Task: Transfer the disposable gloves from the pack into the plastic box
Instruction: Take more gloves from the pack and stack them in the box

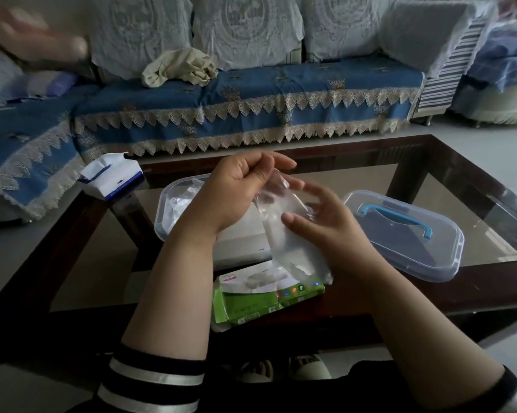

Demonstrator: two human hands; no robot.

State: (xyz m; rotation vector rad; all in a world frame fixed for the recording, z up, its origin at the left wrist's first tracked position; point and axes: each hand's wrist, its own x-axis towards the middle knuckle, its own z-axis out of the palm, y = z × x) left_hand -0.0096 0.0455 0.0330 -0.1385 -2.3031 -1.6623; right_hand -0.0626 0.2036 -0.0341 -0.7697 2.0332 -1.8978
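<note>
Closest to you, at the near edge of the glass-topped dark wooden coffee table (448,186), lay the green and white plastic pack of disposable gloves (260,296), its torn window facing up. A thin clear plastic glove (284,231) rose out of that pack, its long axis running from the pack up and slightly left, toward your hands.

Your left hand (236,192) pinched the glove's upper end between thumb and curled fingers. Your right hand (319,222) sat just right of the glove's middle, with its fingers spread and relaxed; whether they were actually touching the film you could not tell from this view.

What mattered was direction: the clear rectangular plastic box (166,213) stood directly beyond and left of your left hand, partly hidden behind it, with crumpled clear film already inside. So the left hand was the nearer one, and I judge a short carry forward and left would have dropped the glove in.

Off to the right, well apart, rested the clear plastic lid with the blue handle (406,234). A white and blue tissue pack (111,180) sat at the far left corner.
</note>
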